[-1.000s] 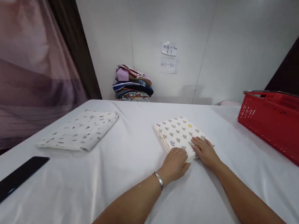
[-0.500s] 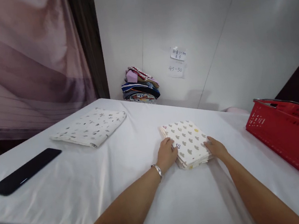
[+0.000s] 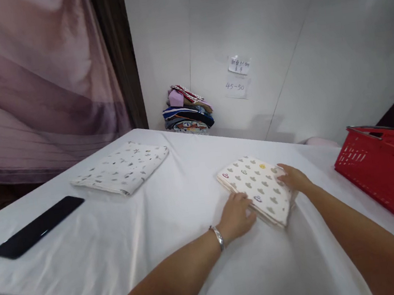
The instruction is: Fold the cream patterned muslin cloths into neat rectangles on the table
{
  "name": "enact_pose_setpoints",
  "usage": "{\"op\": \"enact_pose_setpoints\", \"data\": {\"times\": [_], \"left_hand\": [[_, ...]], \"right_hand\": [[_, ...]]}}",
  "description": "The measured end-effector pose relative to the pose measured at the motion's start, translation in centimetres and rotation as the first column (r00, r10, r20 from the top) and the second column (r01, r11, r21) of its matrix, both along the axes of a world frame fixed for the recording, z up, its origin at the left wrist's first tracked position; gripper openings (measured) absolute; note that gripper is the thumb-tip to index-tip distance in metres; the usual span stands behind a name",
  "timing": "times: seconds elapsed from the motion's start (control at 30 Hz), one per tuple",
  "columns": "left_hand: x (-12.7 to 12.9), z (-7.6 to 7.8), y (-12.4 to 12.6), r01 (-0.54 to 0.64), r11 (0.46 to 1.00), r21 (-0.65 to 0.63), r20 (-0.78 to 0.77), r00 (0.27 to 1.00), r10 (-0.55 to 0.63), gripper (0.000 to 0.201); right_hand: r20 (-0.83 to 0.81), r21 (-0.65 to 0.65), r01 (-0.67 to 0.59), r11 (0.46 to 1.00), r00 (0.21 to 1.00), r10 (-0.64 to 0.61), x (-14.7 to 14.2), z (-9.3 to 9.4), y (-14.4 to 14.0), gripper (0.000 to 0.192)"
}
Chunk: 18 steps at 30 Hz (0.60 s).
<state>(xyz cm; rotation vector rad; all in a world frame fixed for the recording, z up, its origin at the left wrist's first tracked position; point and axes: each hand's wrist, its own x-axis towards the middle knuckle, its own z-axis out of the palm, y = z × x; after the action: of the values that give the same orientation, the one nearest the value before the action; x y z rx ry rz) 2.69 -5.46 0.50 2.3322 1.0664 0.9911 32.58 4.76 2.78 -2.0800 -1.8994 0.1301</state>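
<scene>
A folded cream cloth [image 3: 261, 185] with grey cloud-like shapes and a few coloured marks lies on the white-covered table, set at an angle. My left hand [image 3: 236, 214] grips its near left edge, fingertips on the fabric. At the far right side my right hand [image 3: 294, 178] has its fingers over the top layer and holds that edge; its thumb is hidden. Several layers show along the cloth's near edge. Farther left lies another folded white cloth [image 3: 123, 168] with small dark prints, apart from both hands.
A red plastic basket [image 3: 387, 174] stands on the right. A flat black object [image 3: 37, 227] lies at the left. Piled fabrics [image 3: 188, 112] sit by the wall at the back, near paper notes [image 3: 237, 85]. A pinkish curtain [image 3: 35, 92] hangs on the left.
The cream cloth has turned counterclockwise and shifted slightly right. My right hand has moved up and right with it, my left hand right and a little nearer. The view has shifted slightly.
</scene>
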Motion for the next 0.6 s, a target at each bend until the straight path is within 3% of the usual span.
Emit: {"op": "enact_pose_setpoints", "data": {"times": [0.07,0.13,0.27,0.37,0.47,0.6], "left_hand": [[0.6,0.0,-0.9,0.163,0.987,0.005,0.010,0.987,-0.163,0.031],[0.6,0.0,-0.9,0.218,0.976,0.001,0.047,0.975,-0.218,0.030],[-0.9,-0.2,1.3,-0.008,1.000,-0.010,0.140,0.990,0.009,0.026],[-2.2,-0.6,3.3,-0.169,0.986,-0.006,0.172,0.971,0.168,0.028],[-2.9,-1.1,4.6,-0.270,0.963,-0.016,0.173,0.947,0.269,0.036],[-3.2,-1.5,5.2,-0.347,0.936,-0.055,0.112,0.930,0.351,0.041]], "right_hand": [[0.128,-0.008,0.018,1.000,0.992,-0.016,-0.5,0.8,0.9,0.058],[0.173,-0.007,0.002,1.000,0.985,0.000,-1.4,1.1,1.5,0.057],[0.151,0.043,-0.050,0.998,0.988,0.043,-4.2,0.5,0.6,0.051],[0.081,0.051,-0.185,0.981,0.980,0.180,-6.2,-0.2,-1.9,0.048],[0.046,-0.015,-0.338,0.941,0.940,0.339,-7.6,-1.1,-4.8,0.048],[0.038,-0.060,-0.363,0.930,0.930,0.365,-8.0,-2.2,-6.6,0.047]]}}
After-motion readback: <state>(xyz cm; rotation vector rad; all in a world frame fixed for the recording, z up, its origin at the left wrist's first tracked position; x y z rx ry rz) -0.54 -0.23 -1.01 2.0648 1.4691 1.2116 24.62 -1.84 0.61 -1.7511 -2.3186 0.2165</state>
